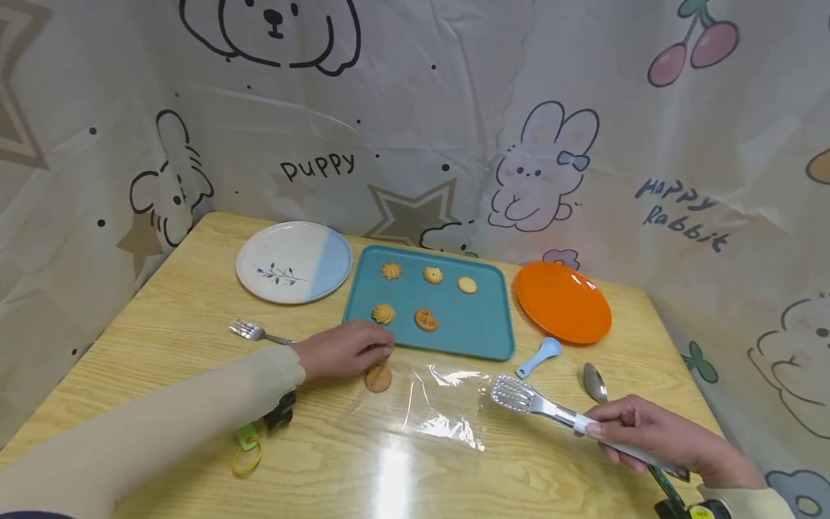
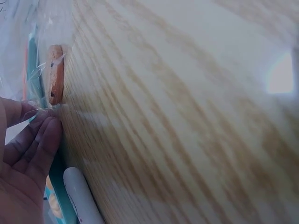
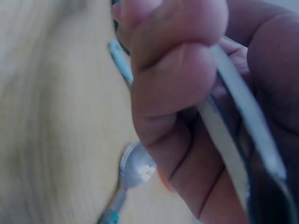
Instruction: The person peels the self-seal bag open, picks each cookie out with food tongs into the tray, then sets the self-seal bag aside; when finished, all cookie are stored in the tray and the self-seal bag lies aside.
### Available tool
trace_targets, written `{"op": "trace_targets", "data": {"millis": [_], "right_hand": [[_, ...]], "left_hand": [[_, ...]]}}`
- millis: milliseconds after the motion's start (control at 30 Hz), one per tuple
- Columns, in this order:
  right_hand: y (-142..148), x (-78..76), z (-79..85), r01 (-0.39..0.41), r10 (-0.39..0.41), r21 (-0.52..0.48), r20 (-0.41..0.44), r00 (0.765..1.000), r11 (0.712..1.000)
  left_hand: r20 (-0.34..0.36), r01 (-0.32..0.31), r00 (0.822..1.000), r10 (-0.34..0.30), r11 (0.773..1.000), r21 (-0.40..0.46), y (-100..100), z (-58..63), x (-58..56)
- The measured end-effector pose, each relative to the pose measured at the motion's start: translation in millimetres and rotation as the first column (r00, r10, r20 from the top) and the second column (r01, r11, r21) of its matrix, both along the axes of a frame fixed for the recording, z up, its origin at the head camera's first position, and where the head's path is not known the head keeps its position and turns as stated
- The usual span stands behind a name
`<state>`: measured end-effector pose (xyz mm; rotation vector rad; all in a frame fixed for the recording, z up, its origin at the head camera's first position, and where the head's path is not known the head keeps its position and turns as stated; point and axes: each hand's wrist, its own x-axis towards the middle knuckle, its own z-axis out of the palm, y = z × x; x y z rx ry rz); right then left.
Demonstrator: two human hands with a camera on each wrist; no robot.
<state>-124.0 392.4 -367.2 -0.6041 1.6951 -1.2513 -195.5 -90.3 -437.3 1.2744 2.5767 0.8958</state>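
Observation:
My left hand (image 1: 346, 349) pinches the edge of a clear plastic bag (image 1: 447, 404) lying flat on the table; in the left wrist view the film shows between thumb and fingertips (image 2: 46, 128). A round brown cookie (image 1: 378, 378) lies just below that hand at the bag's left end, and whether it is wholly inside I cannot tell. My right hand (image 1: 655, 436) grips metal tongs (image 1: 515, 394) by their handle, the slotted tips over the bag's right side. Beneath that hand lies a metal spoon (image 1: 593, 382), its handle partly hidden.
A teal tray (image 1: 467, 335) holds several cookies, among them a pretzel-shaped one (image 1: 426, 320). Left of it stand a white and blue plate (image 1: 279, 252) and a fork (image 1: 248, 329); on its right, an orange plate (image 1: 564, 303) and a light blue measuring spoon (image 1: 541, 355).

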Motion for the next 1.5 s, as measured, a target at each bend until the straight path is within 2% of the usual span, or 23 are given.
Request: {"op": "trace_targets", "data": {"millis": [267, 567, 833, 1000, 1267, 1367, 1500], "right_hand": [[-34.2, -5.9, -15.1, -0.019, 0.022, 0.044, -0.066, 0.998, 0.999], [-86.3, -25.9, -29.6, -0.042, 0.065, 0.135, -0.170, 0.983, 0.990], [-122.3, -35.2, -38.8, -0.100, 0.126, 0.143, -0.188, 0.974, 0.985], [-123.7, -36.4, -35.3, -0.097, 0.127, 0.158, -0.193, 0.973, 0.983], [-94.3, -31.3, -24.2, -0.068, 0.085, 0.098, -0.176, 0.981, 0.993], [-89.6, -29.3, -24.5, -0.057, 0.069, 0.081, -0.152, 0.986, 0.995], [-96.2, -27.6, -31.1, -0.079, 0.088, 0.060, -0.150, 0.985, 0.995]], "left_hand": [[-0.011, 0.004, 1.000, -0.003, 1.000, 0.007, 0.5, -2.8, -1.7], [-0.010, -0.007, 1.000, 0.007, 1.000, -0.008, -0.1, -3.3, -1.3], [-0.022, -0.001, 1.000, 0.001, 1.000, -0.001, 1.1, -2.8, -0.4], [-0.023, -0.008, 1.000, 0.008, 1.000, -0.008, 0.8, -2.6, -0.4], [-0.018, -0.007, 1.000, 0.007, 1.000, -0.003, 1.4, 1.6, 0.5], [-0.006, -0.010, 1.000, 0.010, 1.000, -0.004, 1.2, 3.2, 1.2], [-0.002, -0.016, 1.000, 0.016, 1.000, -0.012, 1.9, 3.7, 2.1]]}}
